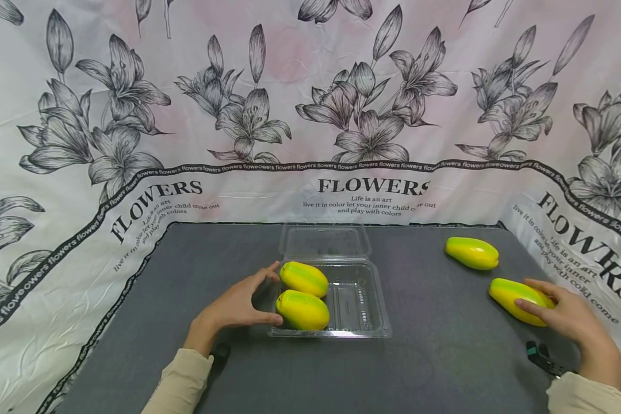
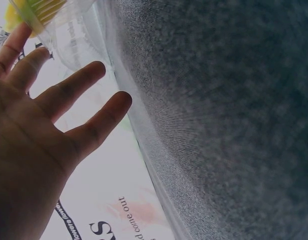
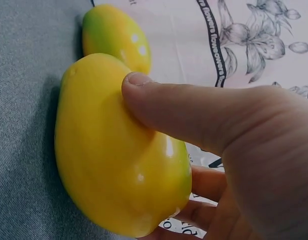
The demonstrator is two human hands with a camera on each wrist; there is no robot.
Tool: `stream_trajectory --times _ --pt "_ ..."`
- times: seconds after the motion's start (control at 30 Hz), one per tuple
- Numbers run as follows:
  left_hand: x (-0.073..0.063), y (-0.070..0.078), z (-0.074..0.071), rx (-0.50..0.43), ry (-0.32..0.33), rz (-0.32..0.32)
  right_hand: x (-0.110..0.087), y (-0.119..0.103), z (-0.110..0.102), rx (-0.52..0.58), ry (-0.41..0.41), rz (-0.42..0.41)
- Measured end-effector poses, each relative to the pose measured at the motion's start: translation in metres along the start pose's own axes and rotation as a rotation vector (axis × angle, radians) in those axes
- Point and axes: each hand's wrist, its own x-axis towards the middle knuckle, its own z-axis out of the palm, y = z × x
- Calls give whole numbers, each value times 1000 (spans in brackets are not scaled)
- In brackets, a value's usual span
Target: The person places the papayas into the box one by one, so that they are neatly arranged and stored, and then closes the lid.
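A clear plastic clamshell container point(image 1: 359, 299) stands with its lid point(image 1: 325, 242) folded back. Two yellow-green papayas point(image 1: 303, 279) lie side by side in its left half. My left hand point(image 1: 240, 302) is at the container's left side, thumb and fingers spread and fairly straight, fingertips right at the wall; in the left wrist view the palm point(image 2: 28, 130) faces the camera and holds nothing. Over at the right, my right hand point(image 1: 569, 310) grips another papaya point(image 1: 517, 299), thumb on top and fingers round the far side. The right wrist view shows this papaya point(image 3: 108, 150) large, close over the cloth.
One more papaya point(image 1: 472, 253) lies on the grey tabletop point(image 1: 424, 368), behind the gripped one. A white floral curtain point(image 1: 269, 195) rises along the back and both sides. A dark band point(image 1: 545, 359) is round the right wrist.
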Motion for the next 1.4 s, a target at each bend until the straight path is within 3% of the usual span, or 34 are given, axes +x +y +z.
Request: stream_trajectory --times 0.3,0.67,1.27,1.4 --pt "0 0 0 1 4 -3 -2 -5 1 24 -9 -16" --pt "0 1 0 2 2 -12 -1 -23 5 102 -36 -112" --pt "0 2 -2 9 -2 -14 7 -93 25 172 45 -286" --pt "0 2 -1 9 -3 -14 11 -105 33 200 81 -371"
